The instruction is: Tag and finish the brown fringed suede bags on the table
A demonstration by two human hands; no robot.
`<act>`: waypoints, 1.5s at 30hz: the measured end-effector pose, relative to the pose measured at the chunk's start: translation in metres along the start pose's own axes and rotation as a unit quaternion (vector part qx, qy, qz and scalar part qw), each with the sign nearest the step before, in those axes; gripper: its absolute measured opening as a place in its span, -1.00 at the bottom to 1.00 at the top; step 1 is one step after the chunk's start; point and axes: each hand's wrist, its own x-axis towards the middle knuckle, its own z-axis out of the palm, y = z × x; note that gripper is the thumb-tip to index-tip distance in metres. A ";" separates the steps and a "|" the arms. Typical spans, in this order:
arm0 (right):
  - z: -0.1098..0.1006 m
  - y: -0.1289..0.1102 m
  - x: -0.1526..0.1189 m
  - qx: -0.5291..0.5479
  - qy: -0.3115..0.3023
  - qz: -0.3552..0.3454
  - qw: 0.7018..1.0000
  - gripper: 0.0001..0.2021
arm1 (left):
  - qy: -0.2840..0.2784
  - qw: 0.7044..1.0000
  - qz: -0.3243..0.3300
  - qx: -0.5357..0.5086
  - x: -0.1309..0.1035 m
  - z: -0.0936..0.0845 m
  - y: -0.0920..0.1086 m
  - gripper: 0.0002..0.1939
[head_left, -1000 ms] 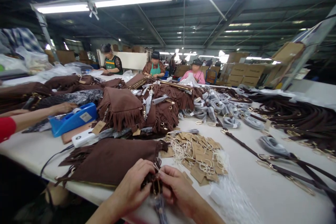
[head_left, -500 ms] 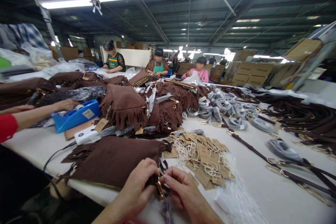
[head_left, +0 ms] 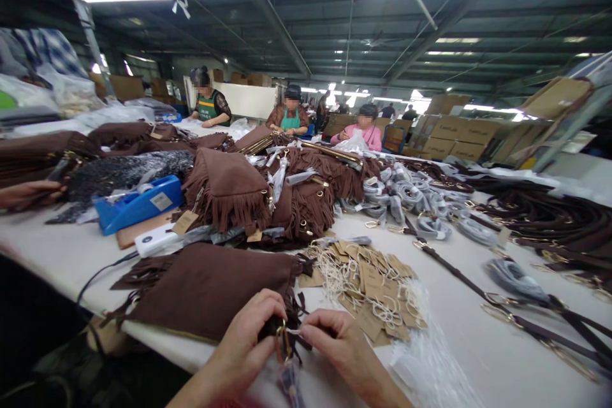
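Observation:
A brown fringed bag (head_left: 210, 290) lies flat in front of me, its right edge next to my hands. My left hand (head_left: 251, 338) is closed around a gold metal clasp (head_left: 283, 341) by that edge. Below the clasp hangs a piece in clear plastic wrap (head_left: 290, 382). With thumb and forefinger, my right hand (head_left: 337, 344) pinches a thin pale cord (head_left: 294, 331) that runs to the clasp. Dark fringe strips surround the fingertips. Just beyond my right hand lies a heap of brown paper tags (head_left: 375, 280) with white strings.
Brown fringed bags (head_left: 227, 191) are piled behind. A blue tape dispenser (head_left: 138, 204) and a white device (head_left: 155, 239) with a cable stand left. Wrapped coiled straps (head_left: 406, 191) and dark straps (head_left: 549, 204) lie right. Another person's hand (head_left: 33, 194) is at far left; several people sit opposite.
My right hand has drawn slightly right, away from my left, and the pale cord now stretches between them. The co-worker's hand at left has pulled back from the tape dispenser.

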 end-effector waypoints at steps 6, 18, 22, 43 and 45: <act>0.007 0.002 0.002 -0.020 0.054 0.016 0.998 -0.76 | 0.005 1.000 0.001 -0.005 0.000 -0.001 -0.001 -0.83; 0.006 0.000 0.002 0.075 0.005 0.073 0.995 -0.77 | 0.010 0.999 0.006 -0.040 -0.002 -0.002 -0.004 -0.78; 0.008 0.000 0.003 0.100 0.007 0.101 0.990 -0.76 | 0.010 0.999 -0.002 -0.049 -0.002 -0.003 -0.002 -0.80; 0.026 -0.010 0.012 0.130 0.022 0.087 0.987 -0.61 | 0.023 0.997 -0.012 -0.072 -0.003 -0.003 -0.003 -0.79; 0.029 -0.011 0.012 0.126 0.018 0.081 0.989 -0.62 | 0.026 0.997 -0.011 -0.074 -0.002 -0.003 -0.004 -0.81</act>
